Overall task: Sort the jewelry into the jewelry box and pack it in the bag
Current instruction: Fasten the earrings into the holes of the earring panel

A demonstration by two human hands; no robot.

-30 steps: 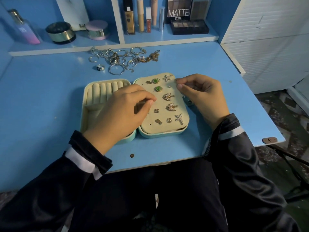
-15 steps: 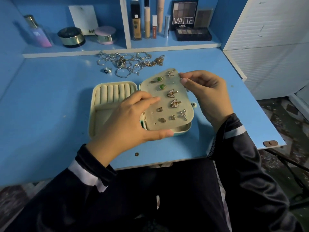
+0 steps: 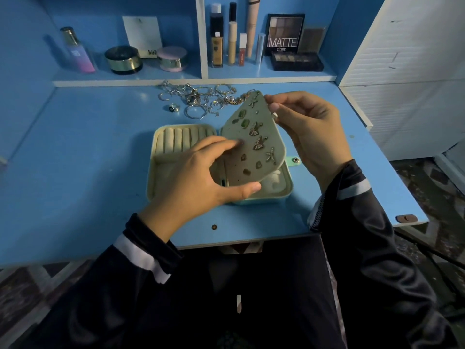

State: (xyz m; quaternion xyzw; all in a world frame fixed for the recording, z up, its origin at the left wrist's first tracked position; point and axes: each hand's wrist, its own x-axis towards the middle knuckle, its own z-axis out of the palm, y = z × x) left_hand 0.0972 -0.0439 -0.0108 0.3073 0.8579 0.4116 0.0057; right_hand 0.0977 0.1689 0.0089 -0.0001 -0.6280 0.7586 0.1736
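Sorting step: left hand (image 3: 198, 177) and right hand (image 3: 309, 132) fingers pinch the earring panel (image 3: 247, 147), tilted above the jewelry box (image 3: 266, 200). Next, I judge, calls for seating it flat.

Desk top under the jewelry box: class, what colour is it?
The desk is blue, clearest in head view.

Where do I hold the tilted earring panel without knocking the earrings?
By its bare rim. The earring panel stands tilted over the jewelry box with studs across its face, so pinch the far top corner from the right, as the right hand does, and the near edge from the left, like the left hand.
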